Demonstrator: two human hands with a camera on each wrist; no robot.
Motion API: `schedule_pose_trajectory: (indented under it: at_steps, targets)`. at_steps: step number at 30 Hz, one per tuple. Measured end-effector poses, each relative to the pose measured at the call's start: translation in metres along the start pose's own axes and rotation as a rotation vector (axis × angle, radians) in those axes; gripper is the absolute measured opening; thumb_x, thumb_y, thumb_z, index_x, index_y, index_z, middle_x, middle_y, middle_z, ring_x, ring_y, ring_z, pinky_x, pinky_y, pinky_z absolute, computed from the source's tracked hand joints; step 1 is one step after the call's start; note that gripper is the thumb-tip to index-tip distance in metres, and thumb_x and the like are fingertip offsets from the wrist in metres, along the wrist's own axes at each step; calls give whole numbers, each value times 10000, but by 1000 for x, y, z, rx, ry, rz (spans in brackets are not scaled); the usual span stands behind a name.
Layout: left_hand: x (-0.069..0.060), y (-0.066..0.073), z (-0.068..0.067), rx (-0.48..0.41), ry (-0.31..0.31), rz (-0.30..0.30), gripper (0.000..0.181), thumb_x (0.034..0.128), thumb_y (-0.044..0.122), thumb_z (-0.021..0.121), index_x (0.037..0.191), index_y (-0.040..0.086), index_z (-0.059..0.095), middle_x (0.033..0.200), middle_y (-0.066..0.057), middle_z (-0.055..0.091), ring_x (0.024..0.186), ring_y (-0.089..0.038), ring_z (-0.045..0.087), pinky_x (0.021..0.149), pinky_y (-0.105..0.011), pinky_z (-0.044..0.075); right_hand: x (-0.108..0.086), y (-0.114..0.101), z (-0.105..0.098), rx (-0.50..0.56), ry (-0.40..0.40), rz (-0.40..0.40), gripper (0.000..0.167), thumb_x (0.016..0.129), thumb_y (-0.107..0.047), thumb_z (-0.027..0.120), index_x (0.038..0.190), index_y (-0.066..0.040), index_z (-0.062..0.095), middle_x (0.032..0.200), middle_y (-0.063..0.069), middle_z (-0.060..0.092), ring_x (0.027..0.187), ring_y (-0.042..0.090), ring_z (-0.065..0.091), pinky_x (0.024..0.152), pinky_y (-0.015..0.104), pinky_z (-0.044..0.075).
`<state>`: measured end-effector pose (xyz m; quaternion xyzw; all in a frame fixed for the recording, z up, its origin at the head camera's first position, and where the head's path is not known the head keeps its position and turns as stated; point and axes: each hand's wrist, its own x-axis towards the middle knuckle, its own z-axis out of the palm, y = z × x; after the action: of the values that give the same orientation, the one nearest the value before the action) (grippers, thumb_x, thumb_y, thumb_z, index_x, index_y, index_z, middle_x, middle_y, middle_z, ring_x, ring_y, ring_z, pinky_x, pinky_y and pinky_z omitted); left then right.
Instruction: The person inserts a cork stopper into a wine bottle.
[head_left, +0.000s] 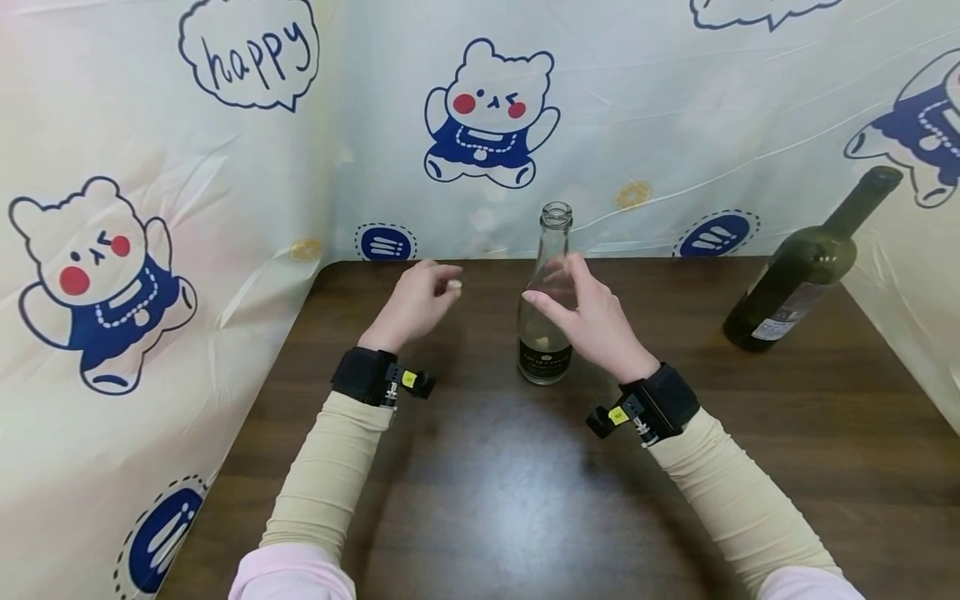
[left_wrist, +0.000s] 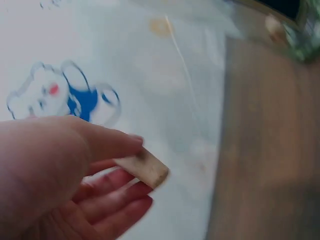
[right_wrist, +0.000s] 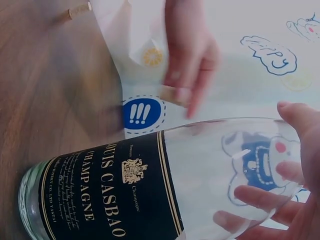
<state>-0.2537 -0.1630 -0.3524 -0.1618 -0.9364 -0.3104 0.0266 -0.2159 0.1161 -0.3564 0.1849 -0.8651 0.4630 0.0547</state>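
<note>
A clear glass bottle with a black label (head_left: 545,358) (right_wrist: 110,185) stands upright on the table. Round its upper part my right hand (head_left: 600,325) (right_wrist: 295,185) is curled, the thumb on the near side and the other fingers visible through the glass. To the left of the bottle, apart from it, my left hand (head_left: 416,304) (left_wrist: 75,170) pinches a small tan cork (left_wrist: 150,170) between thumb and fingers. The right wrist view shows that hand blurred beyond the bottle.
A dark green bottle (head_left: 795,283) stands at the right of the wooden table (head_left: 487,492). Another cork (right_wrist: 80,10) lies on the table in the right wrist view. A printed curtain (head_left: 375,100) hangs behind and at both sides.
</note>
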Motion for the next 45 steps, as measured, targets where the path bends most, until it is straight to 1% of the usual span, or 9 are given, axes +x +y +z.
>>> schedule_pose_trajectory:
  at_steps: [3, 6, 13, 18, 22, 28, 32, 35, 45]
  targets:
    - [6, 22, -2, -49, 87, 97, 301, 1018, 161, 654, 1299, 57, 688, 1039, -65, 568, 924, -224, 541, 822, -362, 458, 0, 0, 0, -3, 1, -6, 561, 967, -572, 625, 1333, -189, 439, 1211, 28, 645, 1178, 235, 627, 911, 541, 504]
    - [13, 43, -5, -104, 183, 194, 252, 995, 158, 691, 1229, 71, 722, 1025, -35, 572, 930, -184, 575, 870, -331, 494, 0, -1, -1, -1, 5, -9, 565, 967, -571, 627, 1334, -184, 440, 1206, 30, 647, 1174, 232, 629, 911, 546, 499]
    - [26, 92, -18, -206, 383, 369, 272, 965, 164, 733, 1205, 37, 711, 1102, -39, 690, 952, -99, 656, 901, -238, 503, 0, -1, -1, 3, 5, -14, 565, 971, -544, 639, 1341, -167, 439, 1207, 48, 653, 1166, 233, 631, 907, 547, 498]
    - [31, 126, -28, -266, 453, 456, 295, 951, 178, 753, 1194, 16, 710, 1131, -52, 713, 965, -79, 655, 901, -221, 499, 0, -1, 0, 16, -1, -14, 556, 968, -547, 641, 1330, -175, 442, 1219, 43, 649, 1165, 226, 629, 903, 544, 502]
    - [33, 145, -32, -291, 443, 492, 287, 947, 179, 758, 1180, 18, 716, 1105, -38, 710, 966, -77, 632, 902, -221, 490, 0, 0, 0, 29, -7, -16, 534, 972, -538, 640, 1312, -178, 441, 1226, 36, 644, 1168, 222, 629, 912, 542, 498]
    - [33, 157, -30, -289, 394, 507, 262, 945, 160, 758, 1161, 19, 714, 1091, -39, 708, 984, -78, 629, 910, -209, 479, 1, 0, -1, 39, -16, -22, 518, 979, -514, 645, 1311, -177, 437, 1230, 35, 643, 1170, 226, 630, 939, 546, 488]
    - [33, 157, -27, -292, 397, 516, 258, 945, 156, 759, 1157, 17, 713, 1087, -43, 710, 976, -76, 634, 903, -202, 481, 1, 0, -1, 37, -17, -23, 516, 978, -506, 651, 1304, -170, 435, 1230, 40, 645, 1172, 229, 631, 948, 553, 486]
    - [34, 156, -25, -288, 412, 546, 254, 947, 147, 754, 1155, 7, 712, 1073, -51, 709, 962, -90, 635, 893, -216, 488, 1, 0, -1, 35, -17, -20, 523, 980, -520, 639, 1309, -169, 434, 1240, 39, 637, 1174, 228, 627, 951, 549, 481]
    - [35, 155, -22, -293, 407, 584, 237, 957, 132, 740, 1150, -2, 707, 1070, -60, 705, 959, -99, 633, 895, -221, 486, 0, 1, 0, 39, -14, -20, 543, 980, -534, 629, 1336, -175, 431, 1245, 32, 630, 1174, 223, 622, 952, 542, 475]
